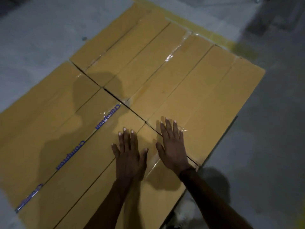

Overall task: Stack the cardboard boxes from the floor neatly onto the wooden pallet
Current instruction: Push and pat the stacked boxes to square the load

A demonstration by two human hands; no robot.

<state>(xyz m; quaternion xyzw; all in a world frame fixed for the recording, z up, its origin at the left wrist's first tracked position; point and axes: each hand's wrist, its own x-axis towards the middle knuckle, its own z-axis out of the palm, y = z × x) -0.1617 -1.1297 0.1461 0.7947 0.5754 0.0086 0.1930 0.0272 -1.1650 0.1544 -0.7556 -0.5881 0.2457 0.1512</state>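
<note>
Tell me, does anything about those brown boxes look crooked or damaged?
Nothing stands out. The flat tan cardboard boxes lie in a tidy layer, tops level, with only thin dark seams between them. Clear tape shines along some joints. The left hand and right hand lie flat on top.

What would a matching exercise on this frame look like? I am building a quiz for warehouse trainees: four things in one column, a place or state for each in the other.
Things:
1. left hand
2. right hand
3. blue printed tape
4. concrete floor

Places or states:
A. grey, around the cardboard boxes
B. flat across the gap between two boxes
C. runs along a seam, left of both hands
D. flat on the near box, left of the gap

Pairs: 1-D, 2-B, 3-C, 4-A
</note>
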